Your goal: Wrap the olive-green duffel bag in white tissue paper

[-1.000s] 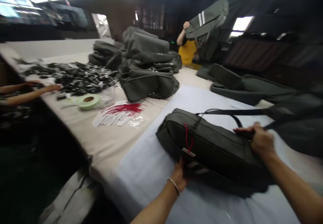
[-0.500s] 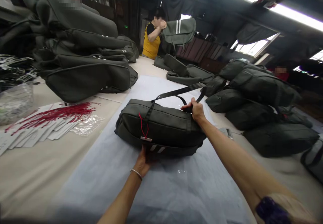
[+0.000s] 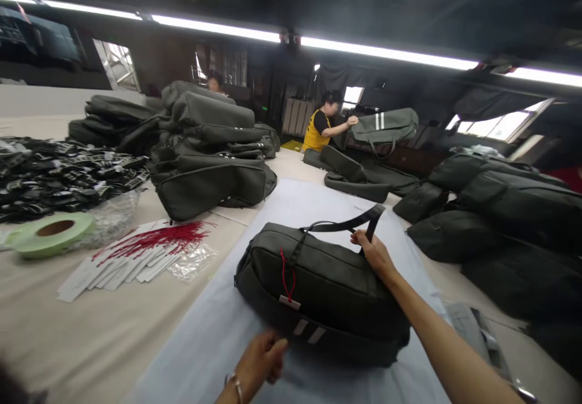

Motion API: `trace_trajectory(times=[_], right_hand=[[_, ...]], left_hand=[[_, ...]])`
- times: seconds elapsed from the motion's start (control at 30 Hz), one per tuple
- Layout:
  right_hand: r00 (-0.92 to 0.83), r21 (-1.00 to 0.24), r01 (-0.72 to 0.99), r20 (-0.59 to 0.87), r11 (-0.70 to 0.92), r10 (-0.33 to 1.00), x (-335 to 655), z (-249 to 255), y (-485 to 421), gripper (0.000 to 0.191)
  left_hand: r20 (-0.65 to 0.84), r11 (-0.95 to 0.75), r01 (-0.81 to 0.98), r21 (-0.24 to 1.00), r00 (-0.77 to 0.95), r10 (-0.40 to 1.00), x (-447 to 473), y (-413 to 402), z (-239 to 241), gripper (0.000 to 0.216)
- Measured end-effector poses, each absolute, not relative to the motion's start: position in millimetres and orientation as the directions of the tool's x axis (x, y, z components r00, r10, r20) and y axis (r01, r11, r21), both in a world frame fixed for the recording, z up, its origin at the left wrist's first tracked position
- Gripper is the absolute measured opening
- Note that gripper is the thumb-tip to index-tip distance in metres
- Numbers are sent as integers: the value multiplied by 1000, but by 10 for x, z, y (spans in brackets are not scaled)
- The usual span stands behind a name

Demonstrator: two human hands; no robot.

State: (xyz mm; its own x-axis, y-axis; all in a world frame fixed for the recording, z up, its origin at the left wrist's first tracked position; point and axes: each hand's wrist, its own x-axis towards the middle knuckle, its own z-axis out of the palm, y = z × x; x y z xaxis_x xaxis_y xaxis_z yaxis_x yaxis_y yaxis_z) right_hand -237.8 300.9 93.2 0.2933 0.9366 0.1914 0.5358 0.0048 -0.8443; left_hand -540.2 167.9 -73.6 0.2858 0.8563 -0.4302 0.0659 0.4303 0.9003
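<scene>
1. The big cloth-covered surface point(image 3: 91, 337) runs far back. A pale sheet point(image 3: 291, 210) lies on it in front of you.
2. Piles of dark green fabric bags sit around you: one tall stack point(image 3: 209, 149) to the left, and more bags point(image 3: 500, 210) on the right. Another person in a yellow top point(image 3: 324, 128) works at the far end.
3. Your own dark green zip bag point(image 3: 327, 292) lies flat on the pale sheet, in the middle. A red string with a small tag point(image 3: 285, 279) already hangs on its front. So the tagging looks done on this bag; I think settling the strap is what is left.
4. The black strap point(image 3: 350, 222) rises from the top of the bag.
5. Your right hand point(image 3: 373, 252) rests at the far top edge of the bag, with a closed grip on the strap.
6. Your left hand point(image 3: 259, 361) is just beside the near edge of the bag. Its fingers are curled, holding nothing that shows.
7. Loose white tags with red strings point(image 3: 136, 258) lie well apart to your left, near a pale green tape roll point(image 3: 50, 234).
</scene>
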Motion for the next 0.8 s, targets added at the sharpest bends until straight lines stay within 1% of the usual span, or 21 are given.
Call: trace_trajectory(times=[0.03,0.07,0.13,0.2,0.23,0.3,0.37,0.47,0.6,0.7,0.8], right_hand=[[284,-816,579,200,-1,938,-2385,938,3010,42],[275,-787,617,198,-15,941,-2394,948,3000,39],[257,-735,676,163,-57,952,-2408,971,2959,35],[247,-695,711,109,-103,963,-2406,976,2923,37],[250,-677,725,87,-127,964,-2397,967,2918,40],[265,-650,744,72,-156,962,-2368,926,2931,42],[261,-613,776,97,-149,960,-2341,883,2952,43],[246,-550,826,158,-122,956,-2336,867,2950,44],[247,-520,846,177,-122,953,-2383,896,2891,44],[243,-494,861,186,-123,952,-2420,904,2832,43],[236,-474,872,194,-120,952,-2447,895,2773,44]], left_hand=[[-345,315,147,938,285,894,-5498,1694,-555,47],[-231,186,176,967,282,931,-5587,1713,-345,41],[-67,-7,269,963,266,962,-5733,1777,72,33],[15,-99,362,927,228,974,-5842,1867,332,28],[26,-105,374,921,210,977,-5895,1903,369,26],[-13,-48,358,932,166,986,-6024,1899,278,30],[-84,40,352,935,113,990,-6195,1755,70,33],[-159,144,378,915,7,987,-6496,1332,-245,34],[-222,280,393,876,-186,957,-6923,672,-558,41],[-290,399,351,847,-324,900,-7248,291,-707,50],[-306,428,308,850,-372,876,-7497,130,-736,53]])
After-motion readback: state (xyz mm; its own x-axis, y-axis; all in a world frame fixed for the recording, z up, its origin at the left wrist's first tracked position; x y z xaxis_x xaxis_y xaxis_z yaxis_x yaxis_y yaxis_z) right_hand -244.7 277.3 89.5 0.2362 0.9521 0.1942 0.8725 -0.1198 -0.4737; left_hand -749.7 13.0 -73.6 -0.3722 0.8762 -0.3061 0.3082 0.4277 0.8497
